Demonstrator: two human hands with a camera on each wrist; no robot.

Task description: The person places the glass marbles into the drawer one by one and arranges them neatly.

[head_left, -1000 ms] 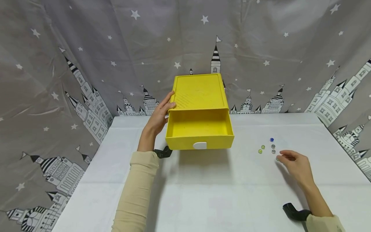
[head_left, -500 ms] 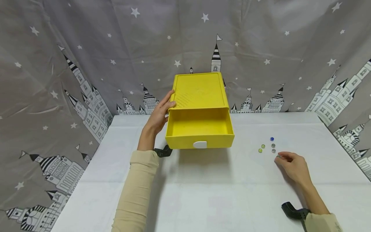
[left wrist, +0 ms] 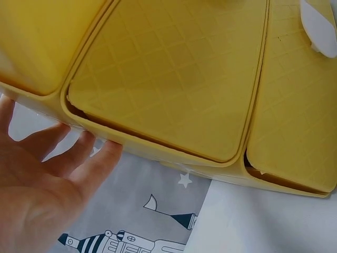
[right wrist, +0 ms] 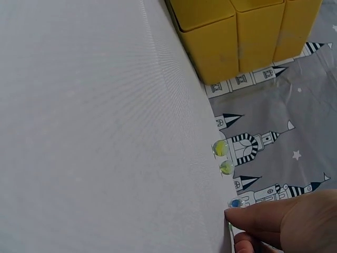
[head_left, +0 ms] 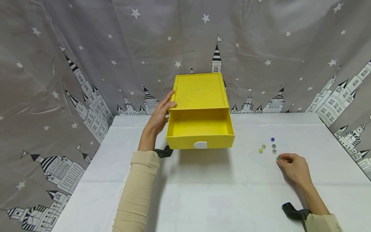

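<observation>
Grey cloth (head_left: 185,38) printed with stars and castles hangs on the far side, behind a white table (head_left: 203,206); near the table's far edge, at the middle, stands a yellow drawer unit (head_left: 200,91), its top drawer (head_left: 181,142) pulled out toward the near side, a white handle (head_left: 200,145) on its front; the left hand (head_left: 157,120) rests against the unit's left side, fingers extended rather than clenched, fingertips touching the wall; on the right of the table the right hand (head_left: 294,166) pinches a green marble (head_left: 278,158) between its fingertips; just beyond that lie two greyish marbles (head_left: 273,146), with a blue marble (head_left: 272,139) farther off and two yellow-green marbles (head_left: 261,151) to their left; beige sleeves (head_left: 137,190) cover both forearms.
</observation>
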